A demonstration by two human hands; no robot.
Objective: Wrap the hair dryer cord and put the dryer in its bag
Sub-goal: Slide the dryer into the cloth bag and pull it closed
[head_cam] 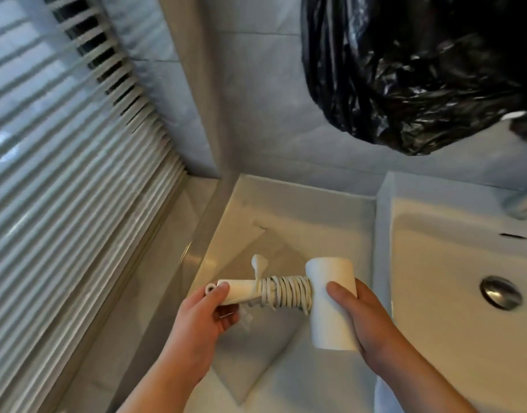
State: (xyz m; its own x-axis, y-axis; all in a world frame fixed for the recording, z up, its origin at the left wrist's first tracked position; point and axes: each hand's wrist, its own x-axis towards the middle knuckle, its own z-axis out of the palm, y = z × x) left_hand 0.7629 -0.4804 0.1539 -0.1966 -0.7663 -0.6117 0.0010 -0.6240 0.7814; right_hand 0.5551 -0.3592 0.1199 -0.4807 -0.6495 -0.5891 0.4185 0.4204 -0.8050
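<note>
A white hair dryer (pixel 331 311) is held level above the counter. Its white cord (pixel 286 292) is coiled in several tight turns around the handle, and the plug (pixel 258 263) sticks up beside the coils. My left hand (pixel 208 317) grips the end of the handle. My right hand (pixel 363 320) holds the round barrel from the right, thumb on its front. A flat pale grey bag (pixel 256 353) lies on the counter directly under the dryer, partly hidden by my hands.
The white counter (pixel 316 213) runs between a slatted window blind (pixel 62 174) on the left and a white sink basin (pixel 465 278) with a metal drain (pixel 499 292) on the right. A black plastic bag (pixel 420 70) hangs over the upper right.
</note>
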